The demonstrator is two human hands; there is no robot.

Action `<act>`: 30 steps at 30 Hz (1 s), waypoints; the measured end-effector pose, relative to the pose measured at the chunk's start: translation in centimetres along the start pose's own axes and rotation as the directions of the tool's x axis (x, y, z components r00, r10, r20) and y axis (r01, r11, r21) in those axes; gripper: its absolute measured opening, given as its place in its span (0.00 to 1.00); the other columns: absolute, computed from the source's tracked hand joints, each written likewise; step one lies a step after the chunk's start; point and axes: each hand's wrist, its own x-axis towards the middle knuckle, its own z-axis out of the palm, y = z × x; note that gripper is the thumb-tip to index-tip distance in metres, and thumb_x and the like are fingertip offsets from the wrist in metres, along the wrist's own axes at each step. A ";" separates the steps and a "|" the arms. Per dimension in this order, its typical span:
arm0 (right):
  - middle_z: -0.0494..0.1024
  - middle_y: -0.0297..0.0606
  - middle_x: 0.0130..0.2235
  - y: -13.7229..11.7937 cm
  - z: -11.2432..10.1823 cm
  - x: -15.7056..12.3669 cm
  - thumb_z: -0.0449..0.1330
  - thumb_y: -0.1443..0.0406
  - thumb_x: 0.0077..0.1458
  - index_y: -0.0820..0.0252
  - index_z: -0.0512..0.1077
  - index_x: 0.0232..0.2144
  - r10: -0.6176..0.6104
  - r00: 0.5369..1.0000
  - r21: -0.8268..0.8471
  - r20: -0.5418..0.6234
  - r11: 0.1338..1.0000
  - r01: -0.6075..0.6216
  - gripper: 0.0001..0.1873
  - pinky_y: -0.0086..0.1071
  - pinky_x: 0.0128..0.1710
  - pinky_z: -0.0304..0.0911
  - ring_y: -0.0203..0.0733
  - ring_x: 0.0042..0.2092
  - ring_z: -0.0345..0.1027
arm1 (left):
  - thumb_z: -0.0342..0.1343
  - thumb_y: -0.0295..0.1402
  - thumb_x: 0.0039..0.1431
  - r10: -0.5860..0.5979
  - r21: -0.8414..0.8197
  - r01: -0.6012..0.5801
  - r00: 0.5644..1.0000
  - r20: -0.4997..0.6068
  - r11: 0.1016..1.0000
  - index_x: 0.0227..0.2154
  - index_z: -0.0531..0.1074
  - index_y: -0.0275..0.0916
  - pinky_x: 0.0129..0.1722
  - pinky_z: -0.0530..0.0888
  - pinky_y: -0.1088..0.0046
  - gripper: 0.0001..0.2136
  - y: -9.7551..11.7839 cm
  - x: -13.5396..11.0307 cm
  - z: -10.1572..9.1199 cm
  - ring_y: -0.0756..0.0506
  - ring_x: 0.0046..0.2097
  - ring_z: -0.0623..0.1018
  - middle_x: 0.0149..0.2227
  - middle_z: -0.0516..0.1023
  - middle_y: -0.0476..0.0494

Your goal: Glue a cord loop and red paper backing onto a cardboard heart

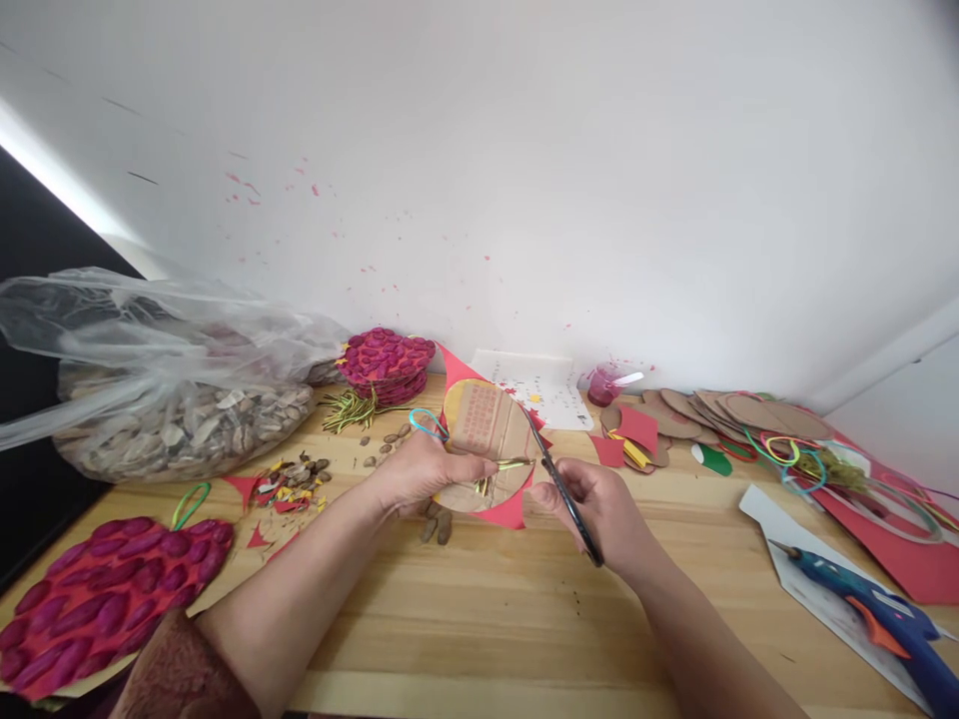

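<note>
My left hand (431, 471) grips a round cardboard disc (486, 419) by its left side, the thumb lying on top. Red paper (461, 367) sticks out past the disc at its top and lower right edges. A blue loop (425, 423) projects from the left, and thin yellow-green strands (513, 464) lie on the disc near my thumb. My right hand (591, 504) is closed around black scissors (560, 489), seen almost edge-on, their blades pointing up along the disc's right edge. How far the blades are parted is hard to make out.
A clear bag of shells or husks (187, 429) stands left, with a magenta-covered piece (120, 589) in front. Scraps (292, 484) lie mid-left. A pink cup (603, 384) stands by the wall. Cardboard discs (749, 411) and a blue glue gun (861, 589) lie right.
</note>
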 end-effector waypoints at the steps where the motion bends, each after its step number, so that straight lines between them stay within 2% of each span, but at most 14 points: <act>1: 0.51 0.24 0.20 0.2 0.0 0.0 0.67 0.52 0.51 0.55 0.56 0.20 -0.006 1.000 -0.015 -0.001 1.000 0.006 0.26 0.29 0.21 0.42 0.31 0.22 0.45 | 0.73 0.23 0.33 -0.004 0.067 0.003 1.000 0.022 0.998 0.31 0.81 0.31 0.35 0.82 0.61 0.16 0.0 0.0 -0.1 0.37 0.31 0.83 0.29 0.83 0.35; 4: 0.51 0.24 0.22 0.5 0.0 0.0 0.67 0.53 0.52 0.55 0.55 0.21 -0.023 1.000 -0.030 0.011 0.999 0.023 0.25 0.29 0.22 0.43 0.31 0.23 0.46 | 0.73 0.29 0.38 -0.016 0.269 -0.012 0.995 0.102 0.963 0.35 0.81 0.33 0.38 0.81 0.64 0.17 0.0 0.1 -0.4 0.38 0.36 0.83 0.32 0.84 0.37; 9: 0.55 0.26 0.24 0.1 -0.1 -0.2 0.66 0.52 0.52 0.56 0.59 0.24 -0.006 0.997 0.014 0.082 1.000 0.005 0.22 0.28 0.23 0.50 0.33 0.24 0.53 | 0.72 0.30 0.38 -0.008 0.346 -0.038 0.991 0.132 0.938 0.36 0.81 0.33 0.38 0.79 0.68 0.18 0.1 0.1 -0.4 0.40 0.38 0.82 0.33 0.83 0.38; 13: 0.55 0.25 0.23 -0.5 -0.2 -0.2 0.66 0.51 0.51 0.56 0.61 0.24 0.011 0.996 0.013 0.091 1.000 -0.012 0.22 0.29 0.21 0.49 0.32 0.23 0.52 | 0.72 0.29 0.38 -0.019 0.353 -0.026 0.992 0.121 0.935 0.36 0.80 0.32 0.37 0.79 0.68 0.18 0.1 0.0 -0.3 0.41 0.36 0.82 0.32 0.83 0.39; 21: 0.51 0.24 0.22 -0.2 -0.4 0.0 0.66 0.55 0.52 0.55 0.53 0.21 -0.003 0.997 0.023 0.077 1.000 0.002 0.26 0.28 0.19 0.43 0.29 0.21 0.47 | 0.73 0.29 0.36 -0.046 0.323 0.005 0.992 0.117 0.946 0.37 0.80 0.32 0.38 0.80 0.66 0.20 0.0 0.1 -0.5 0.39 0.39 0.83 0.33 0.83 0.37; 30: 0.55 0.24 0.17 -0.5 -0.6 -0.1 0.66 0.53 0.52 0.55 0.58 0.19 0.022 0.999 -0.034 0.049 0.999 -0.021 0.24 0.29 0.18 0.41 0.31 0.19 0.47 | 0.71 0.24 0.39 0.009 0.288 -0.044 0.992 0.122 0.957 0.34 0.82 0.34 0.37 0.80 0.67 0.15 0.3 -0.2 -0.2 0.38 0.37 0.84 0.32 0.84 0.37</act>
